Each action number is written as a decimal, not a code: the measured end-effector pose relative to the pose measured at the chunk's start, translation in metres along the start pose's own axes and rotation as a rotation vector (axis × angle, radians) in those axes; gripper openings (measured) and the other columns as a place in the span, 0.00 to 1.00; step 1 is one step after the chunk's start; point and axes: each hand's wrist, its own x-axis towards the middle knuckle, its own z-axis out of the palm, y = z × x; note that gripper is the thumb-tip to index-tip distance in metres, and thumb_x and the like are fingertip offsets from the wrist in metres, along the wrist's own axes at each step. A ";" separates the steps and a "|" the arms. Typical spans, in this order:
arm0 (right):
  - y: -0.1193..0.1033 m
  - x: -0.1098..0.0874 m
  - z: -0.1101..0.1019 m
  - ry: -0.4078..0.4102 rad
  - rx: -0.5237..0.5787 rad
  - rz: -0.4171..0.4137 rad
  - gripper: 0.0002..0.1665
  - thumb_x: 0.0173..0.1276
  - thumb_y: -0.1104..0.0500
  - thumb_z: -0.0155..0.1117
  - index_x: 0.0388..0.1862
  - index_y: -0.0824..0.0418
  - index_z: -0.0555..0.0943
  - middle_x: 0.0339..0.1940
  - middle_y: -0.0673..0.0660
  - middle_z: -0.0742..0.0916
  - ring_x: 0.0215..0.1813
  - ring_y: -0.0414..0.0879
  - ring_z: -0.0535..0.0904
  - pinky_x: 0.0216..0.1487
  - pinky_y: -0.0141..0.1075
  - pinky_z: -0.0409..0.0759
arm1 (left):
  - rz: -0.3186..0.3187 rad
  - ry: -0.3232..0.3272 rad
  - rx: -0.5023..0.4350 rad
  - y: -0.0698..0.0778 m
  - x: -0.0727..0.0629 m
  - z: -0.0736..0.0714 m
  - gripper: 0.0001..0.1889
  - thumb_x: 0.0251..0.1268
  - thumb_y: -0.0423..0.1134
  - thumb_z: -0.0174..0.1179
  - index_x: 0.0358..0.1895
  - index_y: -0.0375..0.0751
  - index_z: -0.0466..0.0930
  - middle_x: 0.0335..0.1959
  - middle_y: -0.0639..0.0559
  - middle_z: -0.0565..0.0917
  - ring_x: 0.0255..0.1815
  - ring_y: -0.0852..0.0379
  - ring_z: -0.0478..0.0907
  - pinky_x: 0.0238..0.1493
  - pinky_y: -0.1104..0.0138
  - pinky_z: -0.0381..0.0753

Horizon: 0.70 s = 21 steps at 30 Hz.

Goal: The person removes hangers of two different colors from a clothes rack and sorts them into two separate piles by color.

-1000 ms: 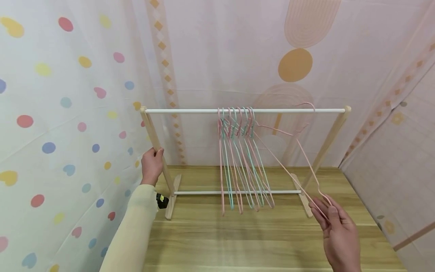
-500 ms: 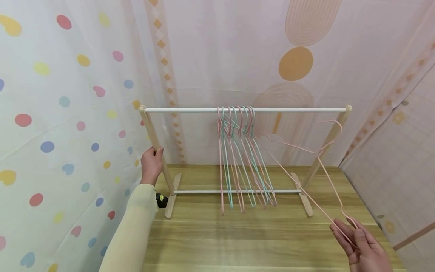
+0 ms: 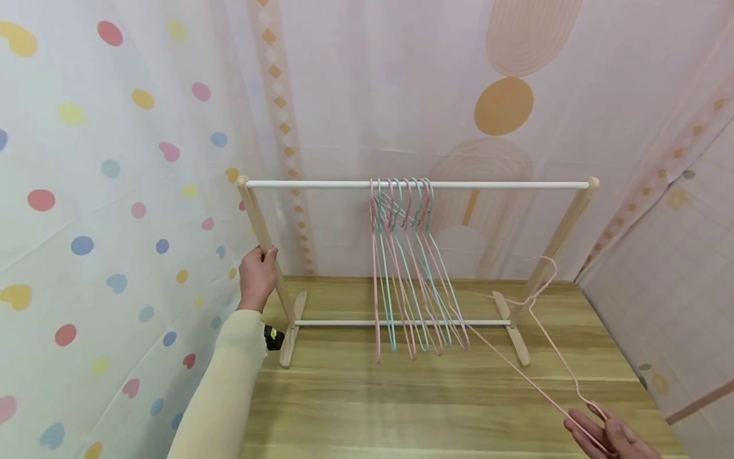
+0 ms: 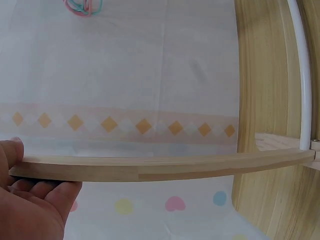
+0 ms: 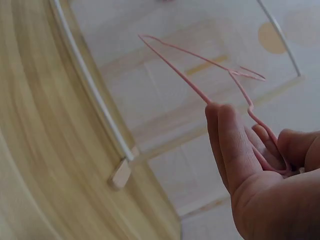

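At the lower right of the head view, my right hand [image 3: 613, 437] holds a pink wire hanger [image 3: 553, 344] by one end corner, off the rack. The right wrist view shows the hanger's corner between thumb and fingers, its hook [image 5: 252, 75] pointing away. My left hand [image 3: 257, 278] grips the left wooden post [image 3: 265, 233] of a small clothes rack; in the left wrist view the thumb lies on one side of the post [image 4: 165, 169] and the fingers on the other. Several pink and mint hangers [image 3: 401, 274] hang bunched mid-rail on the white top rail [image 3: 493, 185].
The rack stands on a wood-grain table [image 3: 367, 408]. A white lower bar [image 3: 335, 323] joins its wooden feet [image 3: 510, 328]. Patterned curtains [image 3: 355, 95] close off the back and both sides. A black device with a strap [image 3: 274, 338] sits at the left wrist.
My right hand has drawn the pink hanger down and to the right, away from the top rail. The left hand keeps its grip on the post.
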 end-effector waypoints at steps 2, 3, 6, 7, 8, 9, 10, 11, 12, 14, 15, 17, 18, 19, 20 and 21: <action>-0.003 -0.005 -0.006 0.032 -0.014 0.090 0.24 0.82 0.51 0.37 0.67 0.53 0.75 0.66 0.59 0.76 0.68 0.49 0.68 0.67 0.37 0.62 | 0.002 0.001 0.010 0.000 0.000 0.000 0.19 0.78 0.44 0.48 0.39 0.28 0.77 0.24 0.43 0.71 0.26 0.48 0.69 0.27 0.60 0.71; -0.005 -0.007 -0.009 0.051 -0.020 0.126 0.23 0.82 0.50 0.39 0.66 0.52 0.76 0.65 0.58 0.77 0.68 0.48 0.69 0.66 0.37 0.63 | 0.007 0.004 0.015 0.000 0.001 0.000 0.19 0.78 0.44 0.48 0.38 0.28 0.77 0.24 0.43 0.71 0.26 0.48 0.69 0.27 0.61 0.70; -0.007 -0.011 -0.018 0.091 -0.019 0.205 0.22 0.81 0.49 0.43 0.63 0.51 0.78 0.64 0.56 0.78 0.67 0.46 0.70 0.66 0.37 0.63 | 0.021 0.018 0.021 -0.001 0.001 0.000 0.18 0.77 0.43 0.49 0.35 0.30 0.75 0.23 0.44 0.70 0.25 0.48 0.68 0.26 0.61 0.69; -0.007 -0.012 -0.022 0.096 -0.021 0.215 0.21 0.81 0.49 0.43 0.63 0.51 0.78 0.64 0.56 0.78 0.67 0.47 0.70 0.66 0.37 0.63 | 0.026 0.020 0.022 -0.001 0.001 -0.001 0.18 0.77 0.43 0.49 0.34 0.30 0.75 0.22 0.44 0.70 0.25 0.48 0.68 0.26 0.61 0.69; -0.006 -0.013 -0.026 0.102 -0.014 0.224 0.21 0.81 0.49 0.44 0.63 0.52 0.78 0.64 0.56 0.78 0.67 0.47 0.70 0.66 0.38 0.64 | 0.031 0.024 0.023 -0.001 0.002 -0.001 0.18 0.77 0.43 0.49 0.33 0.30 0.75 0.22 0.44 0.70 0.24 0.48 0.68 0.26 0.61 0.69; -0.006 -0.013 -0.029 0.108 -0.015 0.229 0.20 0.81 0.50 0.45 0.62 0.53 0.78 0.63 0.57 0.78 0.66 0.48 0.71 0.66 0.38 0.64 | 0.034 0.027 0.023 -0.001 0.002 -0.001 0.18 0.77 0.43 0.49 0.33 0.30 0.75 0.22 0.44 0.70 0.24 0.48 0.68 0.26 0.61 0.69; -0.005 -0.014 -0.033 0.111 -0.022 0.242 0.20 0.81 0.50 0.45 0.62 0.53 0.78 0.63 0.57 0.78 0.66 0.48 0.71 0.66 0.39 0.64 | 0.032 0.024 0.025 -0.002 0.002 -0.001 0.18 0.77 0.44 0.49 0.34 0.30 0.75 0.22 0.44 0.70 0.24 0.48 0.68 0.26 0.61 0.69; -0.004 -0.014 -0.037 0.118 -0.024 0.251 0.20 0.80 0.50 0.45 0.61 0.54 0.78 0.62 0.58 0.79 0.66 0.49 0.71 0.66 0.40 0.64 | 0.029 0.020 0.027 -0.002 0.003 -0.001 0.19 0.77 0.44 0.49 0.34 0.30 0.76 0.22 0.44 0.70 0.25 0.48 0.68 0.26 0.61 0.69; -0.003 -0.015 -0.041 0.119 -0.032 0.267 0.20 0.80 0.50 0.45 0.61 0.54 0.78 0.62 0.58 0.78 0.66 0.49 0.71 0.66 0.40 0.64 | 0.024 0.015 0.028 -0.002 0.003 -0.001 0.19 0.77 0.45 0.48 0.35 0.30 0.76 0.23 0.44 0.70 0.25 0.48 0.68 0.26 0.61 0.69; -0.002 -0.016 -0.049 0.118 -0.053 0.308 0.20 0.81 0.50 0.44 0.61 0.54 0.78 0.62 0.59 0.79 0.66 0.49 0.72 0.66 0.43 0.64 | 0.021 0.010 0.032 -0.002 0.003 -0.001 0.20 0.77 0.45 0.48 0.37 0.29 0.76 0.23 0.44 0.71 0.25 0.48 0.68 0.26 0.61 0.70; -0.001 -0.016 -0.053 0.113 -0.069 0.327 0.20 0.81 0.50 0.42 0.60 0.53 0.77 0.62 0.59 0.79 0.65 0.49 0.72 0.66 0.43 0.64 | 0.022 0.008 0.030 -0.003 0.003 -0.001 0.19 0.77 0.45 0.48 0.37 0.29 0.76 0.23 0.44 0.71 0.25 0.48 0.68 0.26 0.61 0.70; 0.000 -0.017 -0.061 0.109 -0.086 0.362 0.20 0.82 0.51 0.41 0.60 0.53 0.77 0.62 0.60 0.78 0.65 0.50 0.72 0.66 0.45 0.64 | 0.032 0.007 0.030 -0.002 0.002 0.000 0.19 0.77 0.45 0.48 0.36 0.29 0.76 0.22 0.43 0.70 0.25 0.48 0.68 0.26 0.61 0.69; 0.000 -0.017 -0.066 0.095 -0.094 0.379 0.20 0.82 0.51 0.40 0.61 0.53 0.76 0.63 0.60 0.78 0.65 0.50 0.72 0.66 0.46 0.64 | 0.039 0.008 0.027 -0.002 0.002 0.000 0.19 0.77 0.44 0.48 0.35 0.29 0.75 0.22 0.43 0.69 0.24 0.48 0.68 0.26 0.60 0.69; 0.000 -0.018 -0.070 0.080 -0.101 0.401 0.20 0.82 0.50 0.39 0.61 0.52 0.76 0.63 0.60 0.78 0.66 0.50 0.72 0.67 0.46 0.63 | 0.046 0.006 0.028 -0.001 0.002 0.001 0.19 0.77 0.44 0.48 0.35 0.30 0.75 0.21 0.44 0.69 0.24 0.48 0.68 0.26 0.60 0.69; -0.001 -0.019 -0.074 0.066 -0.108 0.416 0.20 0.82 0.50 0.39 0.61 0.52 0.76 0.63 0.60 0.77 0.66 0.51 0.71 0.67 0.46 0.63 | 0.050 0.003 0.028 0.000 0.002 0.001 0.19 0.78 0.44 0.48 0.34 0.30 0.74 0.21 0.44 0.68 0.23 0.48 0.67 0.25 0.60 0.69; -0.001 -0.019 -0.078 0.048 -0.114 0.424 0.21 0.82 0.50 0.39 0.62 0.52 0.76 0.64 0.60 0.77 0.66 0.51 0.71 0.67 0.46 0.63 | 0.054 0.001 0.024 0.000 0.002 0.002 0.19 0.78 0.44 0.48 0.33 0.31 0.74 0.20 0.44 0.67 0.23 0.47 0.67 0.25 0.60 0.69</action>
